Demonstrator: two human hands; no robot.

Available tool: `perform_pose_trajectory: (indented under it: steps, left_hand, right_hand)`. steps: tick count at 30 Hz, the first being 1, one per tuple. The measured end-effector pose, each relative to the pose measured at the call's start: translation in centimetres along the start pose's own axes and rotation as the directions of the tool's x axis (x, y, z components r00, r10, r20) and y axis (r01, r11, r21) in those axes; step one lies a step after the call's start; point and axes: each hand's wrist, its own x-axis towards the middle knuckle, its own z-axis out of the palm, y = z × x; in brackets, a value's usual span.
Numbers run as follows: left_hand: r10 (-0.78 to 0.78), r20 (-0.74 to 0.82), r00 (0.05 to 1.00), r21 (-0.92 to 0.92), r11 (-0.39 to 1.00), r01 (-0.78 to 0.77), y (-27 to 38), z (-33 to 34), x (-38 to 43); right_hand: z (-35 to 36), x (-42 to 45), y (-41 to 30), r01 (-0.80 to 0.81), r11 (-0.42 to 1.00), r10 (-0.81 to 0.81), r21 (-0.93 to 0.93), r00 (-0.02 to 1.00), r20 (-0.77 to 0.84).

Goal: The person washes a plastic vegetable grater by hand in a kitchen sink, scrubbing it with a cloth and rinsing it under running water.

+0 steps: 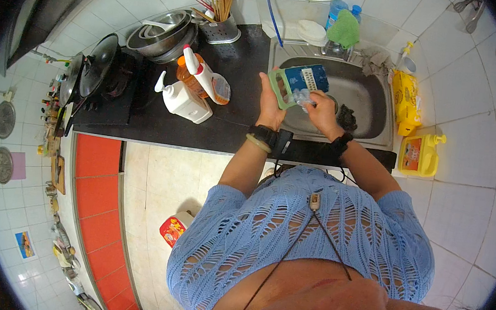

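My left hand [272, 101] holds a green and blue plastic packet [298, 80] by its left side, over the left edge of the stainless steel sink [369, 110]. Against the packet's lower edge, my right hand [322, 113] grips a crumpled piece of clear plastic [302, 98]. Whether that clear piece is joined to the packet, I cannot tell. A dark scouring pad or cloth [347, 117] lies in the basin, right of my right hand. Left of my left hand, a white pump bottle [185, 101] and a white spray bottle [208, 78] stand on the black counter.
Metal bowls [163, 34] and a chopstick holder [220, 28] stand at the back left, with a lidded black pan [100, 66] on the stove. A green cloth [345, 29] hangs behind the sink. A yellow packet [405, 102] and yellow pump jug [419, 154] line the right side.
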Motion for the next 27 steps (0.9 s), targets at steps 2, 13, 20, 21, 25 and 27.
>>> perform_pose_trajectory:
  steps: [2, 13, 20, 21, 25, 27]
  left_hand:
    - [-0.006, -0.007, 1.000, 0.014, 1.000, 0.006, -0.1, 0.4, -0.1]
    - [-0.041, 0.082, 0.996, -0.028, 0.999, 0.044, -2.5, -0.3, 0.2]
    - [0.018, 0.103, 0.995, -0.014, 1.000, -0.017, -0.3, 0.7, 0.2]
    - [0.011, 0.115, 0.993, 0.013, 1.000, -0.013, -0.5, 0.6, 0.3]
    - [-0.069, 0.070, 0.995, -0.040, 0.997, 0.072, -1.7, 1.2, -0.7]
    - [-0.081, 0.044, 0.996, -0.019, 0.996, 0.082, -1.0, 1.2, -0.6]
  right_hand:
    - [0.6, -0.5, 1.1, 0.018, 0.999, -0.021, -0.035, 0.997, -0.072]
    - [1.7, 4.0, -4.7, 0.042, 0.993, -0.023, 0.115, 0.987, -0.162]
    - [1.0, 1.0, -5.3, 0.020, 0.993, -0.019, 0.118, 1.000, -0.009]
    - [1.0, 1.0, -5.3, 0.001, 0.991, 0.003, 0.133, 1.000, -0.030]
    - [0.9, 5.2, -5.1, 0.039, 0.997, -0.027, 0.065, 0.982, -0.187]
    - [1.0, 4.7, -5.3, 0.066, 0.994, -0.050, 0.082, 0.981, -0.188]
